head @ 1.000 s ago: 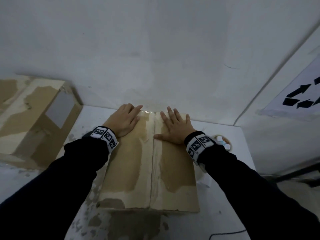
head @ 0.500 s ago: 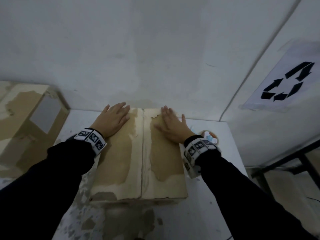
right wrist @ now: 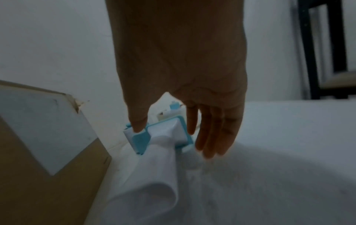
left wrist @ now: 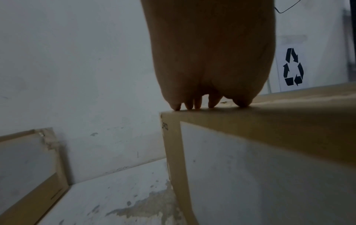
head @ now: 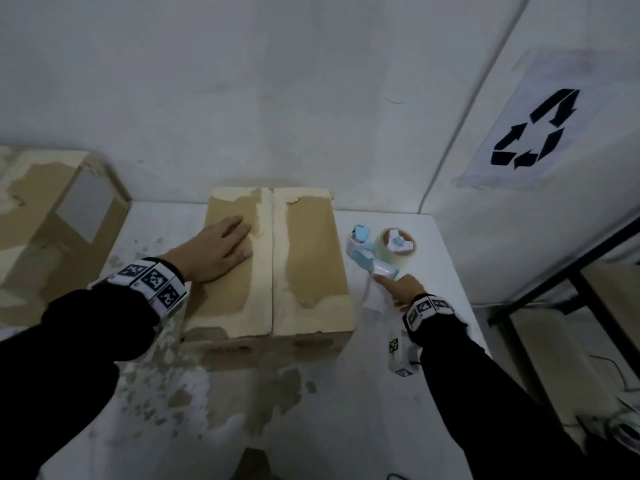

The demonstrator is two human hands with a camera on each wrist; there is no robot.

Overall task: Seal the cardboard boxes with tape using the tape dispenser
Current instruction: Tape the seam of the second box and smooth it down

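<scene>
A brown cardboard box (head: 304, 265) stands on the white table with both top flaps down and the seam between them bare. My left hand (head: 225, 244) lies flat on the left flap, and its fingertips (left wrist: 192, 106) press near the box's (left wrist: 269, 121) top edge. Right of the box lies the blue and white tape dispenser (head: 377, 251) with its clear roll. My right hand (head: 394, 285) reaches its white handle. In the right wrist view that hand (right wrist: 173, 137) straddles the dispenser (right wrist: 165, 134), thumb on one side and straight fingers on the other, not closed round it.
A second cardboard box (head: 52, 230) leans at the far left against the wall. White paper (head: 372, 303) lies under the handle, and a small tagged white block (head: 398, 355) sits by my right wrist. A black metal frame (head: 571, 282) stands beyond the table's right edge (head: 460, 289).
My right hand has left the box's right flap and moved right and down to the dispenser handle. The left hand stays flat on the left flap, a little nearer to me.
</scene>
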